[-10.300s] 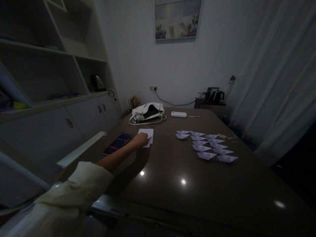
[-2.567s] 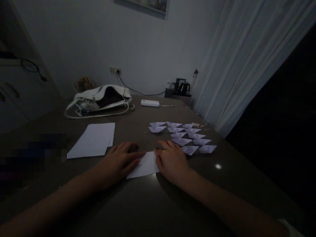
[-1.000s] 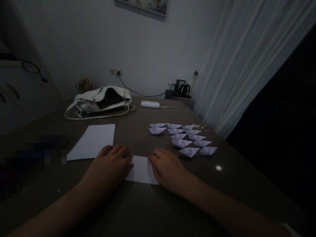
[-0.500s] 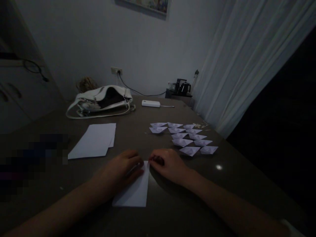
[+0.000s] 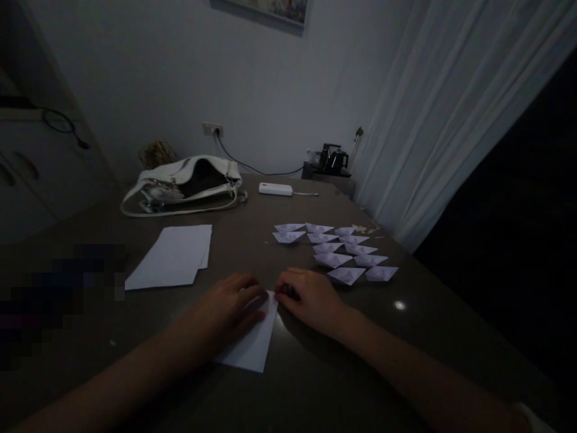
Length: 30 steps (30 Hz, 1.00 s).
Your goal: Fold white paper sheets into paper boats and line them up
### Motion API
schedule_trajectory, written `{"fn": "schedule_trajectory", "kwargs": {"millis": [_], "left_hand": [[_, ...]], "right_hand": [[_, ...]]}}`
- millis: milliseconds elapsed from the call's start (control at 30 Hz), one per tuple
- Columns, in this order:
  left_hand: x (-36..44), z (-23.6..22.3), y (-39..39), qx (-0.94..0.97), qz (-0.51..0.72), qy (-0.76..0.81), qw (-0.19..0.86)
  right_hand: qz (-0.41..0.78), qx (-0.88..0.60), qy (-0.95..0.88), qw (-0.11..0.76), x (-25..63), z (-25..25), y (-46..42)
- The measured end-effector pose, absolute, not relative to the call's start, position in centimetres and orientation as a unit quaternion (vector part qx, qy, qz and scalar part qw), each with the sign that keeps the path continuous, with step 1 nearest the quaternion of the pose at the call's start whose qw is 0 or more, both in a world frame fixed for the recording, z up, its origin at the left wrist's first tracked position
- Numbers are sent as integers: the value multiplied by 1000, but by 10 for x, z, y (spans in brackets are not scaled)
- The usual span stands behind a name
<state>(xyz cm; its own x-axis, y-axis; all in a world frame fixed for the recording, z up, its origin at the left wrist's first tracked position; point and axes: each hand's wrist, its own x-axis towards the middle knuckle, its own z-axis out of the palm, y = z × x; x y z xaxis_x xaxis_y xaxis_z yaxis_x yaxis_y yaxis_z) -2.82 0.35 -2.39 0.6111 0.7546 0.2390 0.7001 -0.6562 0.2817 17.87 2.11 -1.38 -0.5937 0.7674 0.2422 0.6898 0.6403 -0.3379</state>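
Note:
A folded sheet of white paper [image 5: 252,347] lies on the dark table in front of me, slightly turned. My left hand [image 5: 232,310] rests on its upper left part, thumb and fingers apart and pressing it down. At the sheet's top right corner, my right hand [image 5: 309,299] is closed in a pinch on the paper's edge. The left hand covers much of the sheet's left side. Beyond my right hand stand several white paper boats [image 5: 332,260], grouped in uneven rows.
To the left lies a small stack of white sheets [image 5: 169,255]. A white handbag [image 5: 189,180] sits at the back left, and a white power bank [image 5: 275,189] with a short cable lies near the far edge. Small scraps [image 5: 365,229] are by the right edge. A black kettle [image 5: 336,159] stands beyond.
The folded sheet has turned a little, its top corner shifting right and its lower edge tilting. Both hands have moved slightly right and away from me with it.

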Motion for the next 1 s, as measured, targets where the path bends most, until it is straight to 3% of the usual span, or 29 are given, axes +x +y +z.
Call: {"fn": "schedule_trajectory", "kwargs": {"millis": [367,567,767,867,1000], "left_hand": [[-28,-22,3,892,176,406,92],[-28,-21,3,889,166,418,92],[-27,-18,1,891,155,417,93],[-27,-16,0,893,152,414,88],[-26,-13,-1,897,139,411,83]], "right_hand": [[135,-295,-945,37,176,11,-4],[146,-222,-964,19,173,11,-21],[219,-227,-946,74,175,3,-11],[170,-296,-929,143,178,-2,3],[172,-300,-925,158,181,-9,15]]}}
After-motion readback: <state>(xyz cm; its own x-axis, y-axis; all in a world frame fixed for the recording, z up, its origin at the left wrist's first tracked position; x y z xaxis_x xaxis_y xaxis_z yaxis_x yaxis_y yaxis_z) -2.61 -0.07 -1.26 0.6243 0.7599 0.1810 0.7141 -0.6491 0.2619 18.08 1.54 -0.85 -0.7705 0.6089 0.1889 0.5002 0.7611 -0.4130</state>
